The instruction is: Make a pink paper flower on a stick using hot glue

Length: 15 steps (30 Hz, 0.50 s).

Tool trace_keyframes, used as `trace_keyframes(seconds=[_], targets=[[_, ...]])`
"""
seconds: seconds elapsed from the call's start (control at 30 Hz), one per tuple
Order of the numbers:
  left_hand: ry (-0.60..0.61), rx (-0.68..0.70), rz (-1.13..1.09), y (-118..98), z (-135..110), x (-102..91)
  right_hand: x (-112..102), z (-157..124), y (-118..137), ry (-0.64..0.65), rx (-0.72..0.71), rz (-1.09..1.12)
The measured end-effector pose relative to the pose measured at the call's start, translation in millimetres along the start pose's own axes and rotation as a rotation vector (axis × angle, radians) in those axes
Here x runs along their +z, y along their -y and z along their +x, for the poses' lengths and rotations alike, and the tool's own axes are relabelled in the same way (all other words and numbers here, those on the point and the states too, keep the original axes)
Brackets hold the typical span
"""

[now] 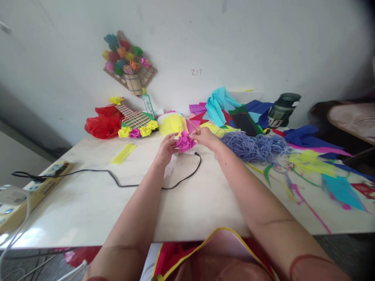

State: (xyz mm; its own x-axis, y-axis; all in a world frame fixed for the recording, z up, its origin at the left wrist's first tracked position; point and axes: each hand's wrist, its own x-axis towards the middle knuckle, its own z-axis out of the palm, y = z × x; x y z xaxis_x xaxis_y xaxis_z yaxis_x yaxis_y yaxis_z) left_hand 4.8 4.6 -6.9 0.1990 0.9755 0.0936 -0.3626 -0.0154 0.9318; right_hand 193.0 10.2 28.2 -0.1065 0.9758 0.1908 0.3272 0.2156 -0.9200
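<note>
Between my hands, above the tabletop, is a magenta crepe-paper flower with folded petals. My left hand pinches its left side with curled fingers. My right hand is closed around a thin tan stick at the flower's right edge; whether the stick touches the petals I cannot tell. Under the hands lies a whitish object, mostly hidden, near the end of a black cord. Just behind the flower is a round yellow paper piece.
A power strip lies at the left, a yellow paper strip nearer. Behind stand a flower-trimmed stick craft, red plastic bag and glue bottle. Tangled blue-purple string, paper scraps, a phone and dark bottle occupy the right.
</note>
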Motion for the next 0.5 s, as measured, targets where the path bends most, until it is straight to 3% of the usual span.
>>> trace_keyframes(seconds=[0.5], targets=[[0.087, 0.045, 0.194, 1.8, -4.4, 2.3, 2.7, 2.7, -8.2, 0.026, -0.042, -0.108]])
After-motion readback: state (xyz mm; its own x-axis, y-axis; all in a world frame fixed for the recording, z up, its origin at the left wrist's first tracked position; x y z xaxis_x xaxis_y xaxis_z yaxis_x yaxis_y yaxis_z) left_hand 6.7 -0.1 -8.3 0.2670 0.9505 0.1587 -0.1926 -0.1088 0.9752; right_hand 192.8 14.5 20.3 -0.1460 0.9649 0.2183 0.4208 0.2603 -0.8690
